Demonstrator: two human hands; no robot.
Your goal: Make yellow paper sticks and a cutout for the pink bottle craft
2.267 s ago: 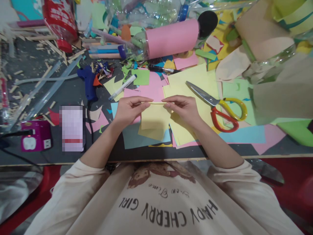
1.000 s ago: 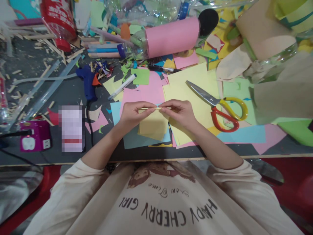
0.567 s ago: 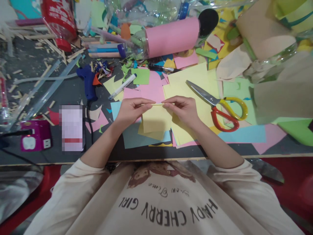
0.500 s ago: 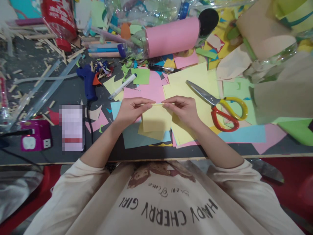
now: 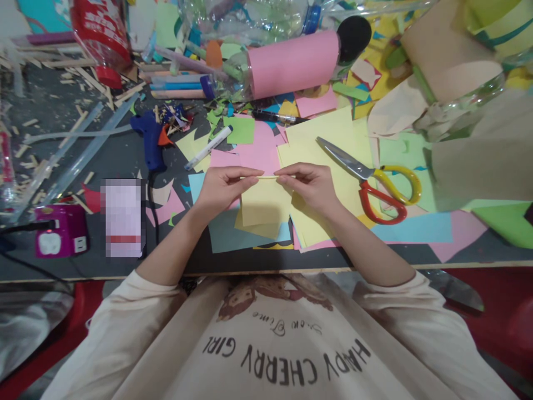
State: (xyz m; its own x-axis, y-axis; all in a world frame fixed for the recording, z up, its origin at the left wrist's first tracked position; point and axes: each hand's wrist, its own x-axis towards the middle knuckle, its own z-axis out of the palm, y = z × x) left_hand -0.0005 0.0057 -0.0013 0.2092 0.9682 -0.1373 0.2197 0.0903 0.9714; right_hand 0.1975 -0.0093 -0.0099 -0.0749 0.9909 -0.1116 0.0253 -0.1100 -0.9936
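Between my two hands a piece of yellow paper [image 5: 266,203] is held by its far edge, which looks narrowly rolled or folded. My left hand [image 5: 227,186] pinches the left end of that edge between thumb and fingers. At the right end, my right hand [image 5: 310,183] pinches it the same way. Below lie a blue sheet [image 5: 225,236] and a stack of larger yellow sheets [image 5: 320,222]. Scissors [image 5: 366,175] with one red and one yellow handle rest on the paper, right of my right hand, blades apart.
Left of my hands are a blue glue gun [image 5: 147,139], a white marker [image 5: 209,147], a purple power adapter [image 5: 61,230] and a blurred pale box [image 5: 124,218]. A pink-wrapped bottle [image 5: 293,64] and a red bottle [image 5: 101,41] lie farther back. Brown paper [image 5: 478,161] covers the right side.
Both hands keep their pinch on the yellow paper. They have barely shifted, with only a very slight movement of the fingers and the paper to the left.
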